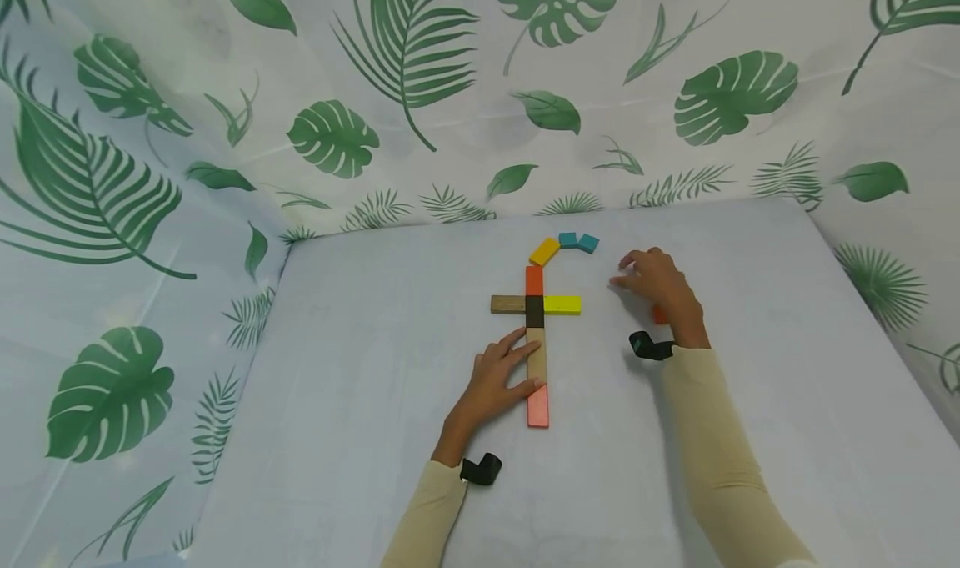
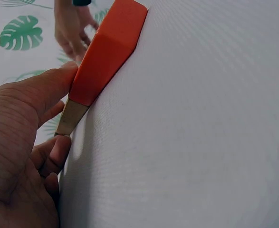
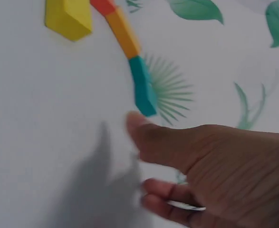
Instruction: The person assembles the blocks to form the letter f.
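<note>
My left hand (image 1: 491,380) rests along the left side of a column of wooden blocks. Its fingertips touch a tan block (image 1: 537,364), and the thumb lies by where that meets a pinkish-red block (image 1: 537,409). Above stand a dark brown block (image 1: 535,312) and an orange-red block (image 1: 534,280), with a brown block (image 1: 507,304) and a bright yellow block (image 1: 562,305) out to the sides. From the top curve an amber block (image 1: 545,252) and two teal blocks (image 1: 567,240). To their right, my right hand (image 1: 658,283) hovers with loose fingers, holding nothing.
A red block (image 1: 660,314) lies partly hidden beneath the right wrist. The pale cloth surface (image 1: 360,384) meets a leaf-printed curtain (image 1: 450,159) behind the blocks and at both sides. A black device is strapped to each wrist.
</note>
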Tool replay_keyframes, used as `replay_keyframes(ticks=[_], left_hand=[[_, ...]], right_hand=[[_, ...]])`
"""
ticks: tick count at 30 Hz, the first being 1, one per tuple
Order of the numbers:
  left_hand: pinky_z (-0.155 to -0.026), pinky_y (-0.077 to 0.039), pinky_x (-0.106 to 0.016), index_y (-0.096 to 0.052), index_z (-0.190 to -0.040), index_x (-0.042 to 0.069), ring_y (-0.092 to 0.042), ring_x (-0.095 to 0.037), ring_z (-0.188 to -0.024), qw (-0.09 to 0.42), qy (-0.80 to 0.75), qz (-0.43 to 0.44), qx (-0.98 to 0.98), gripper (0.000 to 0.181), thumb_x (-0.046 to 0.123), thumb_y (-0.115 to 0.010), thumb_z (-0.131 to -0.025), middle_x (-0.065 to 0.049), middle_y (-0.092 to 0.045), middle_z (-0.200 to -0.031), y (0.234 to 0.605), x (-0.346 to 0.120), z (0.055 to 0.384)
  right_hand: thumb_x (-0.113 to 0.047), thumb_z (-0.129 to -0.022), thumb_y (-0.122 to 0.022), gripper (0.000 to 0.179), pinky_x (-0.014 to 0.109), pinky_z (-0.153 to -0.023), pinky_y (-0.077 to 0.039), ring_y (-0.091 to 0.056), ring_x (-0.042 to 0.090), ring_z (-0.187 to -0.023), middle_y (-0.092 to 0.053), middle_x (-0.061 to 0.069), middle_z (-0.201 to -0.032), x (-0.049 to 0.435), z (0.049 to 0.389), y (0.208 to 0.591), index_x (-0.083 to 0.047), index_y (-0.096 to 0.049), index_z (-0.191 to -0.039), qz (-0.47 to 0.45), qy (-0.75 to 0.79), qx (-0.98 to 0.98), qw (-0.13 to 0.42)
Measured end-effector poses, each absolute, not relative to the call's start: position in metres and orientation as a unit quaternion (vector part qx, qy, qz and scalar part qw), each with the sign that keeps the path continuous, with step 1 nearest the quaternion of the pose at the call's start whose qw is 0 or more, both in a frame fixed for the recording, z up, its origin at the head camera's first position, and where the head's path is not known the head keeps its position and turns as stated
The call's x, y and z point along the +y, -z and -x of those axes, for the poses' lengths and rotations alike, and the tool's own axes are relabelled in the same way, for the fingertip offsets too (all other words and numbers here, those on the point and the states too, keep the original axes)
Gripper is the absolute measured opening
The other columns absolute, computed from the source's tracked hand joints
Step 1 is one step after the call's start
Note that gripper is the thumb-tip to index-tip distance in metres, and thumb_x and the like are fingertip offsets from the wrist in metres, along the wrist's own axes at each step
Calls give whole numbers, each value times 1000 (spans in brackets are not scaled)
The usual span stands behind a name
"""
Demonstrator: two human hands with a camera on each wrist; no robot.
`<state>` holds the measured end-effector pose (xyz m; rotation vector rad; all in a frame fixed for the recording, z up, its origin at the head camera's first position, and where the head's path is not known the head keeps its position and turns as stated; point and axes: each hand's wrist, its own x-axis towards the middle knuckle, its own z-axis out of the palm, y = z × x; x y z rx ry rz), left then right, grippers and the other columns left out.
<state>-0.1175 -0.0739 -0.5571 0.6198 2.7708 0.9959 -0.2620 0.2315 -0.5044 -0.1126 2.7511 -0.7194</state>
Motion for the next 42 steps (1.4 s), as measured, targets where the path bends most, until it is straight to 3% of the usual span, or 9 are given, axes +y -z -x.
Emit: replay_keyframes(ticks=[6, 11, 15, 21, 24, 28, 35, 42], left_hand=[[-92, -31, -39, -44, -148, 29, -42, -21, -131, 74, -331, -204, 918, 61, 48, -61, -93, 4, -28, -161, 558, -75, 118], [-96, -32, -42, -45, -147, 29, -42, -22, -130, 71, -336, -198, 918, 61, 46, -63, -92, 5, -28, -160, 557, -76, 119], [-95, -32, -42, -45, -147, 28, -43, -22, -129, 67, -336, -199, 918, 60, 46, -62, -93, 4, -30, -160, 557, -76, 119], [-91, -32, -39, -44, -148, 29, -43, -22, -128, 71, -334, -200, 918, 61, 48, -61, -93, 4, -29, -160, 560, -75, 118], [-92, -31, -39, -44, -148, 30, -42, -21, -130, 74, -336, -199, 918, 61, 48, -61, -92, 5, -28, -160, 560, -74, 118], [-92, -31, -39, -44, -148, 31, -43, -21, -128, 71, -334, -198, 919, 60, 49, -61, -93, 5, -29, -160, 560, -74, 117], [-90, -31, -38, -45, -147, 29, -43, -21, -129, 67, -330, -203, 919, 61, 48, -62, -92, 4, -30, -160, 559, -75, 117], [-89, -31, -36, -44, -147, 30, -43, -19, -130, 65, -329, -203, 920, 61, 49, -62, -92, 5, -29, -160, 558, -74, 118]], right_hand=[[-34, -85, -73, 61, 64, -85, -41, -36, 50, -110, -38, 36, -118, 254, 233, 479, 2, -47, -127, 48, 200, 947, 248], [-16, -82, -73, 47, 48, -74, -43, -44, 41, -96, -43, 29, -107, 262, 223, 475, 2, -48, -117, 64, 206, 937, 273], [-14, -85, -70, 37, 39, -71, -42, -48, 35, -88, -54, 26, -102, 263, 225, 484, 6, -51, -110, 48, 221, 944, 241], [-38, -87, -72, 63, 42, -72, -45, -49, 37, -93, -52, 29, -110, 257, 227, 496, 8, -47, -122, -29, 254, 947, 194], [-30, -88, -71, 62, 48, -79, -47, -47, 39, -98, -47, 32, -113, 256, 228, 497, 4, -44, -133, 11, 252, 950, 184], [-15, -90, -69, 51, 53, -86, -46, -43, 41, -101, -47, 32, -112, 257, 231, 501, -1, -49, -134, 72, 249, 951, 170], [-19, -93, -68, 44, 45, -78, -47, -51, 36, -90, -58, 28, -102, 249, 244, 520, 8, -54, -125, 19, 295, 952, 80], [-16, -95, -65, 41, 42, -76, -44, -50, 34, -89, -56, 26, -100, 237, 262, 534, 13, -57, -122, 17, 333, 943, 15]])
